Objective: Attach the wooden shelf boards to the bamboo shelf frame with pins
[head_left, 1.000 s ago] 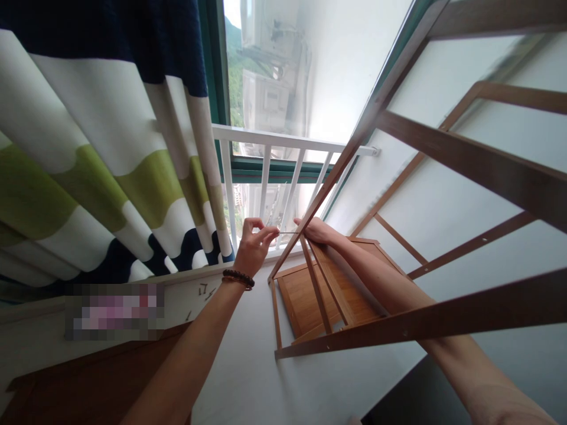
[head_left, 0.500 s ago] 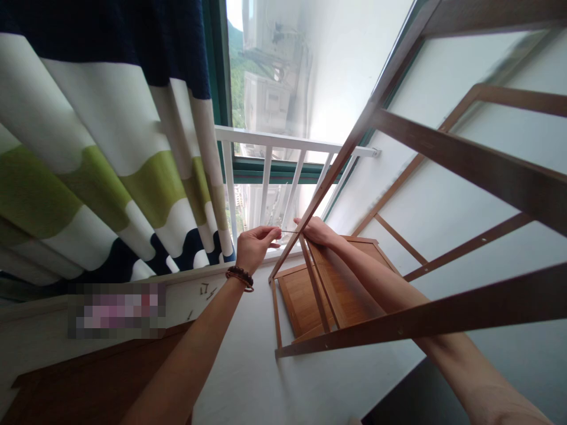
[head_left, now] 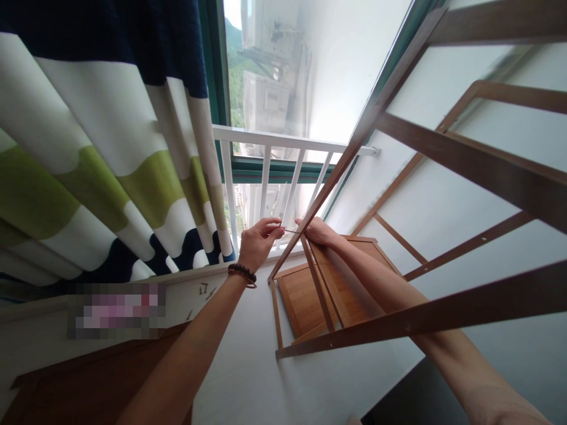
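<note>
Fingers and thumb of my left hand [head_left: 259,241] pinch a thin L-shaped hex key [head_left: 291,231]. Its long arm reaches to the near wooden post of a brown rack frame [head_left: 330,184]. On the other side of that post, my right hand [head_left: 319,231] is closed around the frame where a wooden panel [head_left: 349,283] meets it. The post hides part of its fingers. The right forearm passes behind the frame's lower rail [head_left: 425,316]. Any screw at the key's tip is too small to make out.
Several screws [head_left: 204,289] lie on the white ledge beside a blurred-out patch. A dark wooden panel [head_left: 101,378] leans at lower left. A striped curtain [head_left: 146,171] hangs on the left, and a white railing [head_left: 283,140] stands before the window.
My left hand has shifted slightly and its fingers have re-angled on the hex key, showing the key's bent short end. My right hand keeps its hold on the frame.
</note>
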Demonstrator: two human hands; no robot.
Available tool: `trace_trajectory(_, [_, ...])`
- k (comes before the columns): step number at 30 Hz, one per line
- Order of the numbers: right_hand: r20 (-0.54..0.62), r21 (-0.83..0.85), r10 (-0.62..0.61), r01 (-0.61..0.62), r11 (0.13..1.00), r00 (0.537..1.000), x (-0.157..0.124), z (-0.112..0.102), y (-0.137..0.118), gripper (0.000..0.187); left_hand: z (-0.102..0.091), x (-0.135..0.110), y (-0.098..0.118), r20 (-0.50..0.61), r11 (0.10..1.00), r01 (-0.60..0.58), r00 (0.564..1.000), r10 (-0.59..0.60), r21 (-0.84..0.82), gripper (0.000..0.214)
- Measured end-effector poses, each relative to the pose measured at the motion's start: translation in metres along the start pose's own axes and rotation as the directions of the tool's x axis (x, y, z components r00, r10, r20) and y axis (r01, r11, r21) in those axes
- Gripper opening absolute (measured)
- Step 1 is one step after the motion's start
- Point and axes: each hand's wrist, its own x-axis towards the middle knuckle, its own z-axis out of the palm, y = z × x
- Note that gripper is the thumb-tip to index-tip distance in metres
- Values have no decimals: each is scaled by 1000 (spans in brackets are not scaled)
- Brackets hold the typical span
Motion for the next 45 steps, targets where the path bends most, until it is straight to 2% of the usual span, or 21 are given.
trace_trajectory(5, [19, -3, -65, 65, 998, 998, 1, 2, 1, 35, -2, 1, -4, -16, 994, -90, 996, 91, 60, 22])
trace_trajectory(8, [4, 42, -21, 21, 999, 1000, 1, 4, 3, 37, -3, 0, -8, 17, 995, -100, 995, 99, 31, 27])
trace_trajectory(11, [-8, 99, 13, -13, 995, 1000, 1, 5, 6, 37, -4, -1, -10, 47, 981, -178, 983, 175, 75, 20])
trace_trajectory(15, [-2, 100, 20, -19, 995, 1000, 1, 5, 6, 35, -2, -1, -12, 28, 926, -349, 937, 349, 145, 11])
trace_trajectory(17, [2, 92, 19, -20, 996, 1000, 1, 5, 6, 35, -1, -2, -15, -38, 883, -429, 896, 443, 188, 7])
trace_trajectory(19, [4, 91, 16, -16, 996, 1000, 2, 5, 6, 35, 1, -3, -19, -121, 845, -469, 851, 510, 258, 4])
trace_trajectory(21, [7, 99, 15, -16, 995, 1000, 2, 5, 5, 35, 3, -4, -23, -163, 823, -477, 826, 540, 308, 3])
trace_trajectory(25, [17, 120, 20, -22, 993, 1000, 2, 4, 5, 34, 3, -5, -26, -97, 793, -515, 816, 570, 325, 6])
trace_trajectory(27, [23, 115, 17, -19, 993, 1000, 2, 4, 6, 32, 2, -5, -26, -53, 801, -514, 831, 554, 305, 5])
trace_trajectory(29, [26, 98, 3, -6, 995, 1000, 1, 3, 6, 31, 1, -7, -24, -26, 855, -459, 878, 478, 243, 3])
trace_trajectory(32, [31, 59, -37, 35, 998, 999, 1, 2, 6, 27, 1, -13, -22, 14, 958, -273, 962, 273, 83, 15])
trace_trajectory(34, [29, 46, -44, 43, 998, 999, 1, 2, 6, 25, 1, -19, -19, 49, 991, -131, 990, 131, -9, 26])
trace_trajectory(36, [26, 44, -44, 42, 998, 999, 1, 2, 6, 23, 1, -22, -16, 67, 998, -25, 997, 28, -54, 33])
trace_trajectory(38, [22, 42, -43, 42, 998, 999, 2, 3, 7, 21, 2, -22, -12, 48, 997, 30, 999, -26, -75, 35])
trace_trajectory(42, [17, 41, -22, 21, 999, 1000, 3, 5, 8, 21, 5, -17, -9, 18, 989, 56, 998, -54, -139, 35])
trace_trajectory(45, [18, 52, -12, 11, 999, 1000, 3, 5, 9, 22, 5, -15, -13, 25, 992, 43, 999, -40, -115, 32])
